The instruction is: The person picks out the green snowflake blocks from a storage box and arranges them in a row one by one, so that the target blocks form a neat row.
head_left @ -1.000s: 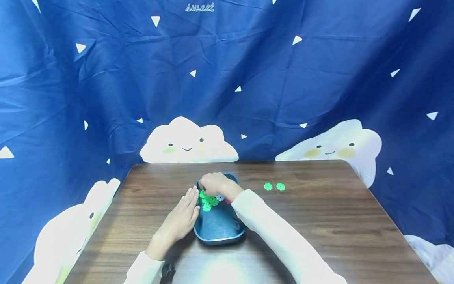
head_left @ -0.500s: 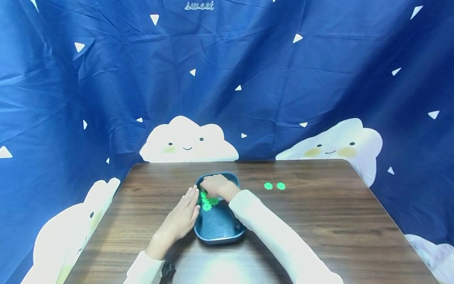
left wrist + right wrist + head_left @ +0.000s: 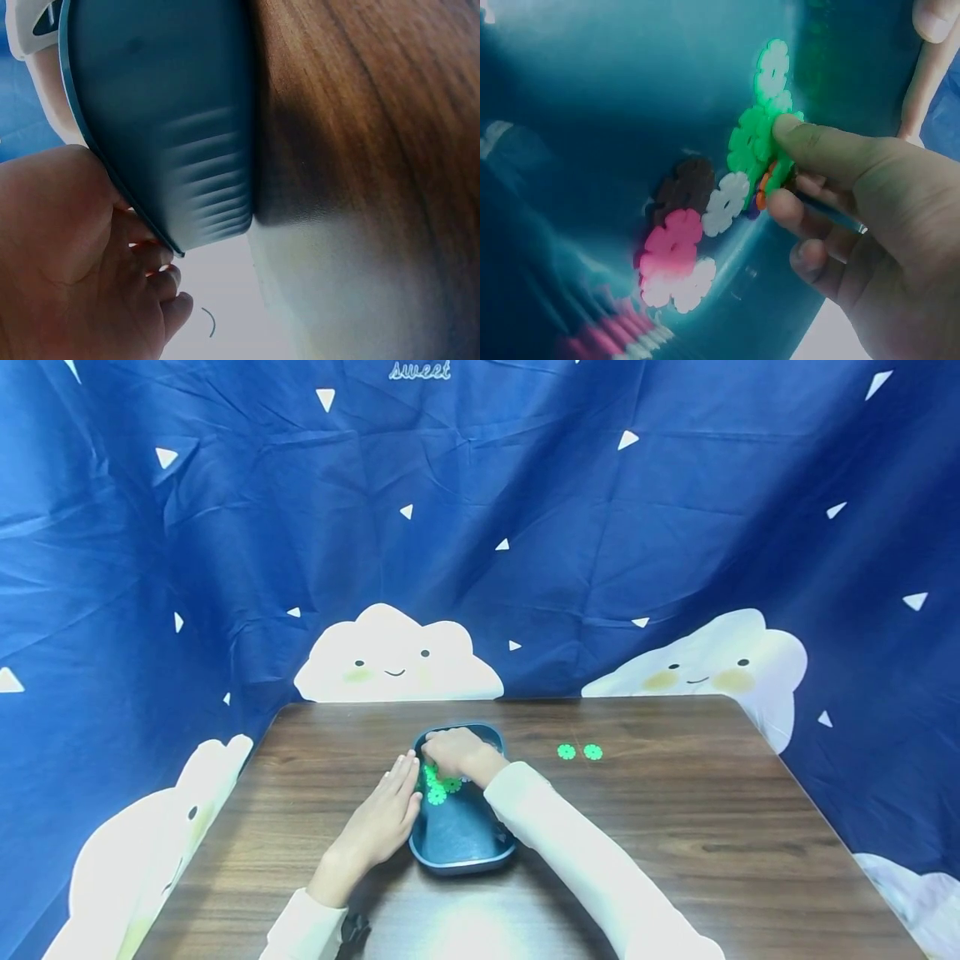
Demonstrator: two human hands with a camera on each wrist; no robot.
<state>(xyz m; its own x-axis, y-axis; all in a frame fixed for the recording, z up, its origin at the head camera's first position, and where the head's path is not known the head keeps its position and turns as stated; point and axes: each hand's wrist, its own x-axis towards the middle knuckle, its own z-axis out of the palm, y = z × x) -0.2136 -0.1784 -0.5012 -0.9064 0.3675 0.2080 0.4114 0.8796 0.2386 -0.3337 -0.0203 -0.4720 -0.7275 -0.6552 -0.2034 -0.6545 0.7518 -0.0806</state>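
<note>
A dark teal plastic tub [image 3: 461, 867] stands on the table in the head view. My left hand [image 3: 378, 818] lies along its left side, fingers straight and against the rim; the left wrist view shows this hand [image 3: 82, 255] at the tub's edge. My right hand [image 3: 459, 753] reaches down inside the tub's far part. In the right wrist view, thumb and fingers of the right hand [image 3: 862, 187] pinch at a green flower-shaped plastic disc [image 3: 781, 171]. More green discs [image 3: 748, 139] lie beside it, with a white one [image 3: 726, 202], a pink one [image 3: 672, 240] and a brown one [image 3: 686, 187].
Two green flower-shaped discs [image 3: 580, 752] lie apart on the wooden table [image 3: 675, 810], right of the tub. A blue curtain [image 3: 480, 527] with white clouds hangs behind the table. The right sleeve [image 3: 577, 852] crosses over the tub's right rim.
My right hand has shifted slightly lower into the tub, and its wrist now covers the pink disc seen a second ago. The left hand keeps its place at the rim.
</note>
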